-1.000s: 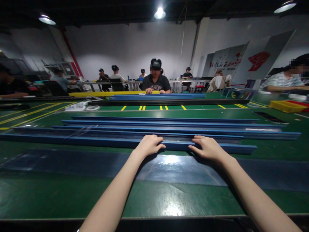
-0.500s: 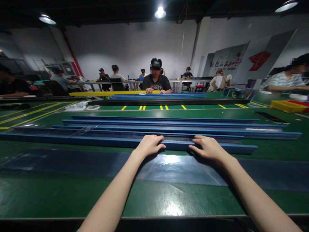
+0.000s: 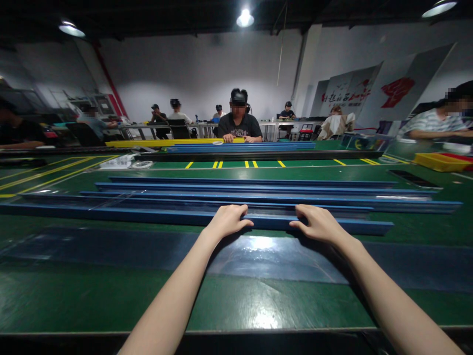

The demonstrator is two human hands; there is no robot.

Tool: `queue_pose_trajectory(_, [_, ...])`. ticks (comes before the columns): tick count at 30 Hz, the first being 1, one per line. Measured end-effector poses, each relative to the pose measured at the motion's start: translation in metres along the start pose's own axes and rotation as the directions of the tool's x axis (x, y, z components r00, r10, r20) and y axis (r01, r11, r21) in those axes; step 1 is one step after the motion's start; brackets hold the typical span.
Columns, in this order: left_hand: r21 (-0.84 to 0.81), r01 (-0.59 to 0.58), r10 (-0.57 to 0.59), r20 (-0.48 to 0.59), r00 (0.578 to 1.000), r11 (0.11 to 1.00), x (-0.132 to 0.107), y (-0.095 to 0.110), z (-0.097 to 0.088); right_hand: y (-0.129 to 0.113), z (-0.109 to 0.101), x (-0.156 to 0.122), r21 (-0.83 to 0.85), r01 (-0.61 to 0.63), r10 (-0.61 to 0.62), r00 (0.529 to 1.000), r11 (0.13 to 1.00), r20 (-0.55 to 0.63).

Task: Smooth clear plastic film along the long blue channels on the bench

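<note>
The nearest long blue channel point(image 3: 269, 223) lies crosswise on the green table. My left hand point(image 3: 231, 219) grips its front wall left of the middle, with the thumb on the near face and the fingers curled over the top. On the right, my right hand point(image 3: 315, 222) holds the same wall in a like way, a short gap away. Clear film shows inside the channel; the fingertips are partly hidden there. Closer to me, a wide clear plastic strip point(image 3: 258, 256) lies flat under my forearms, shining in the light.
Several more blue channels point(image 3: 258, 187) lie parallel just beyond. A phone point(image 3: 414, 179) rests at right, near a yellow tray point(image 3: 438, 162). Across the table, a person point(image 3: 239, 121) has both hands at a yellow bar point(image 3: 166, 142). A black bar point(image 3: 258, 156) lies before that person.
The fingers of both hands have curled in slightly more over the channel wall. A glinting line in the clear film at left has shifted a little to the left. The channels look still.
</note>
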State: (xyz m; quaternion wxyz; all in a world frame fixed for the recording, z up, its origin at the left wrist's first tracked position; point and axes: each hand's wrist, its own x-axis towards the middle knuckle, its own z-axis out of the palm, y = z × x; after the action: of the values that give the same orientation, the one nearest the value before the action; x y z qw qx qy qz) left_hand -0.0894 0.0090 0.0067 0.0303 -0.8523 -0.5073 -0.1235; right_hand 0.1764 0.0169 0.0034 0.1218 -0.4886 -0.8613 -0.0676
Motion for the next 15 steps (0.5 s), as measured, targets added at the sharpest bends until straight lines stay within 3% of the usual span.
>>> queue_pose_trajectory(7, [0.021,-0.038,0.039,-0.085,0.996,0.999,-0.0005,-0.0004,-0.0003,-0.0014,-0.0012,0.0012,-0.016,-0.016,0.016,1.000,1.000,0.007])
queue_pose_trajectory(15, [0.017,-0.018,0.019,-0.063,0.998,1.000,0.0006,-0.0004,-0.0008,-0.0024,-0.0015,0.0005,-0.025,-0.017,0.017,1.000,1.000,0.007])
